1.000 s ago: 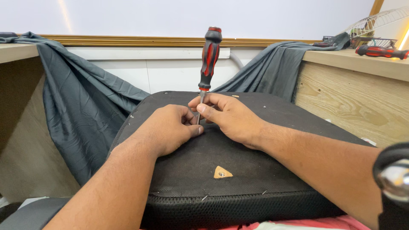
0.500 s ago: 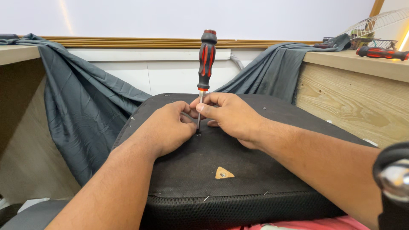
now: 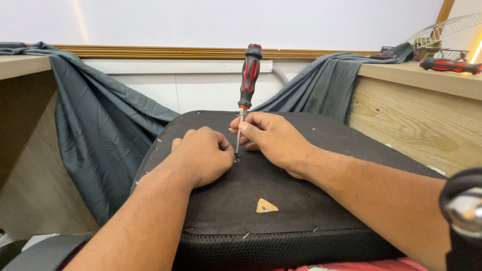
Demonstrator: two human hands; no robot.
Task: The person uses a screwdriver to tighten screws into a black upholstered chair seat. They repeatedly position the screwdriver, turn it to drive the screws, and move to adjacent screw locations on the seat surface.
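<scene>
Screwdriver (image 3: 248, 80) with a red-and-black handle stands nearly upright over the middle of a black fabric-covered seat base (image 3: 301, 211), its thin metal shaft coming down between both hands with the tip on the fabric. The right hand (image 3: 273, 138) has its thumb and fingers pinched together around the shaft just below the handle, so it is clamped on the tool. The left hand (image 3: 201, 155) rests knuckles-up on the fabric just beside the tip, its fingers curled under into a loose fist; whether it grips anything cannot be told. The two hands almost touch at the shaft. Nearer the front edge of the seat base a small triangular tan cut-out (image 3: 266, 206) shows a metal fitting inside, and a few small staples dot the fabric. Grey cloth (image 3: 100, 130) hangs behind and to the left of the seat base, draped from the far ledge. At the far right, a light wooden counter (image 3: 401, 115) carries a second red-and-black tool (image 3: 449, 65) near its back edge, with a wire basket (image 3: 442, 32) behind that.
</scene>
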